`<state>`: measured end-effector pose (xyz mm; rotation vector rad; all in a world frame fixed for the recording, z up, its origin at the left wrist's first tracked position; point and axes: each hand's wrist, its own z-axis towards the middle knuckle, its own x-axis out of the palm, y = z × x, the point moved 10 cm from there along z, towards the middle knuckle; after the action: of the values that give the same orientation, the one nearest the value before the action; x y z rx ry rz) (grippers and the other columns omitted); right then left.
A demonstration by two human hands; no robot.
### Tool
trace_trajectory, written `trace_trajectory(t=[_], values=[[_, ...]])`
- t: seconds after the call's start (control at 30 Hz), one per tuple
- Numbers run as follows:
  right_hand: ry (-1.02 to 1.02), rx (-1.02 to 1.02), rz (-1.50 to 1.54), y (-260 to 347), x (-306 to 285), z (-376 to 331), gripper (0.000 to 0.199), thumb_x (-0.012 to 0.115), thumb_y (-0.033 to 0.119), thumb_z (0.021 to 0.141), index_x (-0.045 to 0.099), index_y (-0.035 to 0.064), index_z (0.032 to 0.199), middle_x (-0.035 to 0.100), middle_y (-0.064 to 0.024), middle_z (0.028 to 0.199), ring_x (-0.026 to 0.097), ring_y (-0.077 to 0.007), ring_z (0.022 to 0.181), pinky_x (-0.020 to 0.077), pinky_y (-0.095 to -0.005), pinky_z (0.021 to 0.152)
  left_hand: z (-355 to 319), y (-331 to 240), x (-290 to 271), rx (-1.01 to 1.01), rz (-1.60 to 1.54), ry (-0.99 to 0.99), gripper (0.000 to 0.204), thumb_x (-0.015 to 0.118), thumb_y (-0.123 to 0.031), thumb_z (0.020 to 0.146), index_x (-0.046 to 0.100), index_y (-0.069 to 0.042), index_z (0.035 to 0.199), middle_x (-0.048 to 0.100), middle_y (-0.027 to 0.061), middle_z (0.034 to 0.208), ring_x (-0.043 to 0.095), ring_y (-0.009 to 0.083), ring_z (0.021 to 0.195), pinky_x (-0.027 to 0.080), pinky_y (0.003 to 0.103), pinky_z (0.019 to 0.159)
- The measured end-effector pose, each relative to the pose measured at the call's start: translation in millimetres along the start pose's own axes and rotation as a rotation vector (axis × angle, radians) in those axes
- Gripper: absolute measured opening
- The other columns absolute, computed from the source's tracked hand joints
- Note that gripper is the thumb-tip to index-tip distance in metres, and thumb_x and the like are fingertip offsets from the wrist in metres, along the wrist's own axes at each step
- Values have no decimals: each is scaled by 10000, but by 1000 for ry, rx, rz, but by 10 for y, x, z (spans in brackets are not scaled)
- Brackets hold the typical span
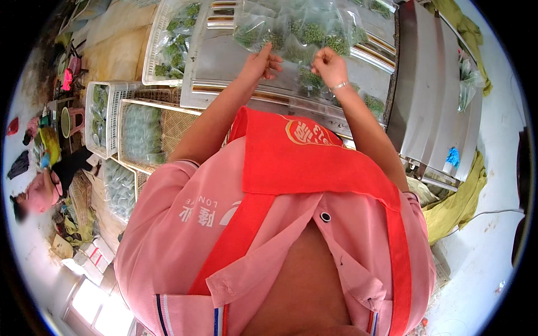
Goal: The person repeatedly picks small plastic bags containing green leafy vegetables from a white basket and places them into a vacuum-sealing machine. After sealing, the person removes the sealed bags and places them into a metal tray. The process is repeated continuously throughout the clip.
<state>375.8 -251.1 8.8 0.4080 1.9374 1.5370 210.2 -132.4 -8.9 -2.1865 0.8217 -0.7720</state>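
Observation:
Clear plastic bags (311,33) filled with small, round green berries on sprigs lie in a cluster on the metal worktop (216,61). My left hand (263,64) is at the cluster's near left edge, fingers apart and index finger stretched toward a bag, with nothing visible in it. To the right, my right hand (331,68) has its thumb and fingers pinched together beside a smaller bag (310,82) of green berries. Whether the pinch holds that bag's plastic is too small to tell. A bracelet circles my right wrist. Another filled bag (373,105) lies nearer the worktop's right edge.
White crates (147,61) of bagged greens stand left of the worktop, with a wide crate (128,102) of bags nearer. A metal cabinet (428,84) borders the right side. Far left, a person (45,187) in pink works near a yellow bag and a green basin.

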Motion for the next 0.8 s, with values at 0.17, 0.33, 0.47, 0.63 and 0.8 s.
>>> trace_trajectory(t=[0.17, 0.33, 0.47, 0.63, 0.8], values=[[20, 366, 314, -107, 100, -604, 86, 577, 113, 836, 558, 41, 880, 629, -64, 755, 609, -138, 596, 504, -251, 537, -38, 310, -2, -128, 97, 41, 303, 654, -350, 825, 616, -55, 880, 604, 11, 704, 407, 52, 438, 488, 242, 573], [232, 834, 802, -372, 505, -821, 173, 632, 233, 842, 528, 95, 847, 536, -4, 652, 402, -77, 446, 332, -224, 415, -133, 349, 45, -173, 45, 115, 231, 681, -282, 808, 618, -64, 852, 615, -5, 719, 421, 40, 448, 494, 235, 582], [430, 622, 834, -177, 503, -688, 181, 657, 224, 827, 518, 109, 836, 512, 10, 645, 300, -53, 425, 247, -200, 395, -42, 189, -66, -88, 116, 250, 211, 684, -255, 793, 631, -64, 863, 648, 0, 747, 489, 40, 514, 485, 221, 581], [383, 163, -227, -27, 501, -594, 175, 619, 206, 819, 587, 60, 729, 637, -56, 670, 552, -159, 482, 407, -286, 415, 63, -6, -211, 105, 835, 291, 165, 678, -209, 738, 633, -60, 793, 622, 17, 653, 522, 77, 528, 446, 243, 540], [162, -135, -856, 231, 601, -699, 155, 579, 261, 815, 572, 108, 838, 618, -134, 784, 602, -338, 736, 492, -419, 601, 214, 101, -316, 260, 1034, 273, 145, 649, -179, 669, 648, -44, 723, 648, 51, 651, 616, 144, 580, 477, 290, 571]])
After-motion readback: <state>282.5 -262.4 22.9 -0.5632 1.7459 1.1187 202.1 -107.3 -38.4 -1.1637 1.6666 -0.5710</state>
